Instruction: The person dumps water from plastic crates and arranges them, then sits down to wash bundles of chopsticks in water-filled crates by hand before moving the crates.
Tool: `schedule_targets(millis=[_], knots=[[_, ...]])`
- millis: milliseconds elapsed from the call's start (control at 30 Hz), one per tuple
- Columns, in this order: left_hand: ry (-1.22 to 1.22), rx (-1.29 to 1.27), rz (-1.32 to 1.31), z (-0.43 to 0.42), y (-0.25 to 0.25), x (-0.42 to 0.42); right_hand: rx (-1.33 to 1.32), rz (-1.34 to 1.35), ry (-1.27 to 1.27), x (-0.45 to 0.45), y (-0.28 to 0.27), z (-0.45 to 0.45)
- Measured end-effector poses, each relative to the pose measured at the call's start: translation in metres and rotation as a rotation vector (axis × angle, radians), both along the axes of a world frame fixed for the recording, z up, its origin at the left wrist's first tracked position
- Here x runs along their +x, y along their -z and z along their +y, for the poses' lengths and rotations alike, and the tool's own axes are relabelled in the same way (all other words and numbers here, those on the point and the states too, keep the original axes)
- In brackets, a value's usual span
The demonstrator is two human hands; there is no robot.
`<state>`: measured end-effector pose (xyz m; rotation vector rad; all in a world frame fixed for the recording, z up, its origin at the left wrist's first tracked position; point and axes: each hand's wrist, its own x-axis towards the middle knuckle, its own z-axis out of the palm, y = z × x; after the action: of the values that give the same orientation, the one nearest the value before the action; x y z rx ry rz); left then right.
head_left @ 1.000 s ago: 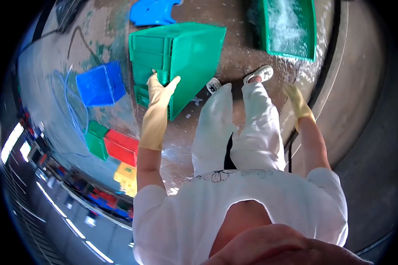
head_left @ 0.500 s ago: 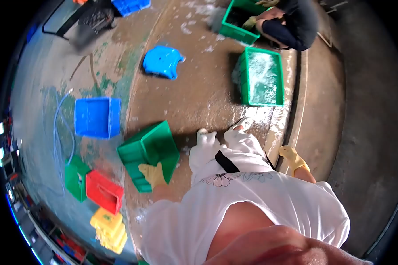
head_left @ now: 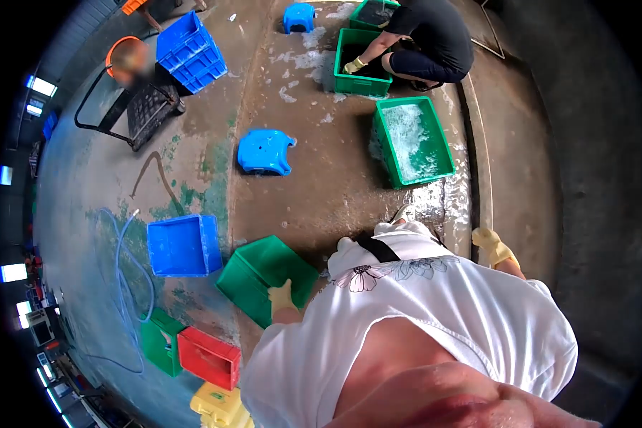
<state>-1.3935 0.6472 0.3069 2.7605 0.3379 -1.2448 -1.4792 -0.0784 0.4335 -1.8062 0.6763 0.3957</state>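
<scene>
Yellow gloves cover both my hands. My left hand (head_left: 282, 295) is in front of an empty green crate (head_left: 260, 264), thumb and fingers apart; whether it touches the crate I cannot tell. The crate stands on the wet floor at my left with its open side partly showing. Out at my right side, my right hand (head_left: 493, 246) hangs with the fingers loosely curled together and nothing visible in them. Ahead of me is a green tub (head_left: 450, 158) of foamy water, apart from both hands.
A co-worker (head_left: 435, 43) crouches ahead, a gloved hand in another green tub (head_left: 364, 87). Blue stools (head_left: 265, 151), a blue crate (head_left: 185, 246), a red crate (head_left: 210, 357), yellow stools (head_left: 220, 406), a hose (head_left: 125, 285) and a cart (head_left: 150, 114) with stacked blue crates (head_left: 190, 53) are around.
My view has tilted upward, so floor objects appear lower and more of the far area shows. Both my hands stay at my sides, the left still by the green crate.
</scene>
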Motion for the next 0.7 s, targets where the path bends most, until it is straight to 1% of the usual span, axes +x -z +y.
schedule_targets(millis=[33,67,100,167,200,233,267,300,333,400,467,500,567,600,633,667,700], knots=[[0.112,-0.084,0.057,-0.005,-0.026,-0.002,-0.079,0.036,0.025,-0.017,0.021,-0.008],[0.116,-0.116,0.004,0.004,-0.018,-0.018,-0.130,0.081,0.031,-0.029,0.029,-0.009],[0.122,-0.148,-0.048,0.013,-0.011,-0.034,-0.233,0.176,-0.010,-0.034,0.024,-0.002],[-0.024,-0.256,-0.085,0.026,0.000,-0.049,-0.367,0.331,-0.086,-0.046,0.020,-0.002],[-0.027,-0.246,-0.092,0.021,-0.021,-0.046,-0.396,0.382,-0.113,-0.047,0.015,0.004],[-0.054,-0.223,-0.114,0.007,-0.066,-0.036,-0.405,0.405,-0.140,-0.044,0.012,0.007],[-0.080,-0.202,-0.134,-0.003,-0.092,-0.025,-0.421,0.439,-0.166,-0.045,0.013,0.009],[-0.084,-0.198,-0.137,-0.003,-0.096,-0.015,-0.417,0.434,-0.188,-0.038,0.016,0.007],[0.008,-0.175,-0.158,-0.001,-0.100,-0.005,-0.411,0.428,-0.210,-0.031,0.019,0.005],[0.094,-0.150,-0.172,0.005,-0.102,0.012,-0.403,0.407,-0.258,-0.013,0.028,-0.004],[0.166,-0.253,-0.382,0.006,-0.096,0.025,-0.391,0.372,-0.310,0.014,0.040,-0.014],[0.159,-0.247,-0.371,-0.006,-0.110,0.032,-0.390,0.340,-0.342,0.033,0.046,-0.023],[0.179,-0.246,-0.640,-0.040,-0.147,0.049,-0.383,0.293,-0.378,0.070,0.057,-0.038],[0.170,-0.237,-0.635,-0.055,-0.148,0.064,-0.395,0.254,-0.405,0.093,0.061,-0.049],[-0.305,-0.487,-0.560,-0.068,-0.147,0.078,-0.386,0.213,-0.408,0.118,0.060,-0.056],[-0.545,-0.603,-0.500,-0.075,-0.143,0.088,-0.365,0.245,-0.313,0.145,0.059,-0.059],[-0.797,-0.699,-0.460,-0.081,-0.139,0.098,-0.324,0.189,-0.283,0.172,0.028,-0.049]])
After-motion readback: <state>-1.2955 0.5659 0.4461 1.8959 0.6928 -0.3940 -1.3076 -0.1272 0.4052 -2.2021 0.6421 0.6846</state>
